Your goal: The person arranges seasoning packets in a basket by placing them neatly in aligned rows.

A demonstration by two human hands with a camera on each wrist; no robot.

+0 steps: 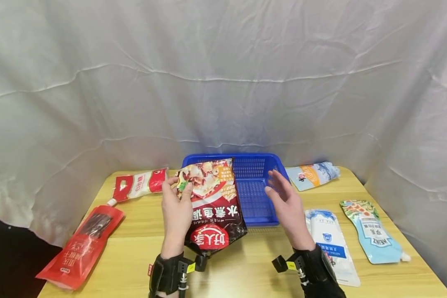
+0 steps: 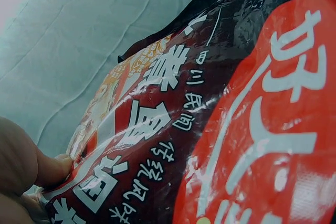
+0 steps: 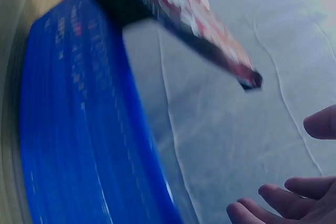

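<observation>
Dark-red plastic glints under the lights as your left hand (image 1: 176, 215) holds a large seasoning pouch (image 1: 212, 207) upright at the near left corner of the blue basket (image 1: 262, 165), thumb pressed over the printed front near its top edge and fingers behind it. The left wrist view shows that thumb (image 2: 50, 169) flat on the glossy film, the pouch filling almost the whole picture. Your right hand (image 1: 287, 203) hovers just right of the pouch, fingers spread and relaxed, holding nothing, its tips over the basket's near right side; the right wrist view shows those loose fingers (image 3: 283, 203) well apart from the pouch's corner. The basket sits at the far middle of the wooden table (image 1: 246, 269), and it looks empty where the pouch does not hide it. A white-and-red pouch (image 1: 139, 184) and a red sachet (image 1: 82, 246) lie to the left; a pale blue packet (image 1: 313, 174) lies at the far right, with a white pouch (image 1: 329, 244) and a Heinz pouch (image 1: 372, 236) nearer on that side. The risk from here, by the look of it, is the one-handed pinch: slick film and a heavy, sagging bottom could let the pouch slide out or swing, and its lower end, hanging outside the basket's near rim, could catch that rim or tip the light basket if lowered without the right hand steadying it.
</observation>
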